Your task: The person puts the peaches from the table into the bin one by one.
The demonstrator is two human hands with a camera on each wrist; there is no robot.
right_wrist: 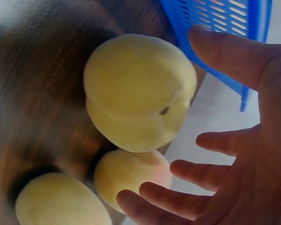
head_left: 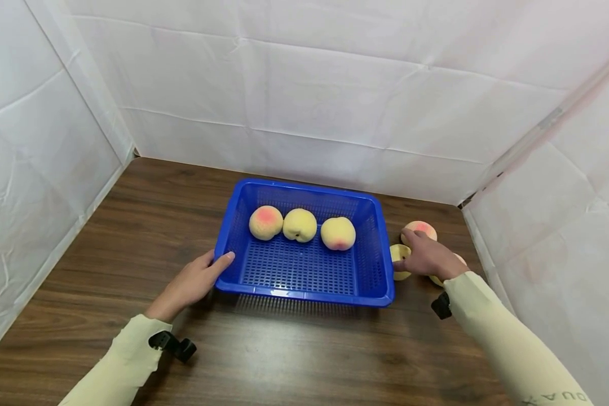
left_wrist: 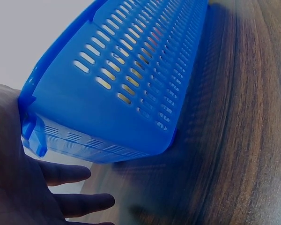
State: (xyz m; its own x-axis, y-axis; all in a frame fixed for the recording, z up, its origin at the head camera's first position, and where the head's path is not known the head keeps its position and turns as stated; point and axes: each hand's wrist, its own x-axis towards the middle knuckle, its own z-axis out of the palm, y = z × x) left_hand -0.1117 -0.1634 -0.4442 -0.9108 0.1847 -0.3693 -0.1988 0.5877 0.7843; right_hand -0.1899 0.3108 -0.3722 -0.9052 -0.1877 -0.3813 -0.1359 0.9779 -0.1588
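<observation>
A blue plastic basket point(head_left: 304, 295) with slotted walls stands on the table, three yellow-pink peaches lined up inside: one at left point(head_left: 266, 223), one in the middle point(head_left: 300, 225), one at right point(head_left: 338, 233). My left hand point(head_left: 195, 280) grips its left rim, thumb over the edge and fingers outside along the wall. To the basket's right, my right hand point(head_left: 430, 256) reaches over three more peaches. In the right wrist view its fingers are spread beside the nearest peach point(right_wrist: 136, 89), with a gap between. Another peach point(right_wrist: 129, 176) lies behind, and a third point(right_wrist: 61, 201) sits lower left.
The brown wooden table point(head_left: 264, 361) carries everything. White sheeting point(head_left: 314, 101) hangs behind the table and along both sides. The loose peaches lie between the basket's right wall and the right-hand sheet point(head_left: 563, 225).
</observation>
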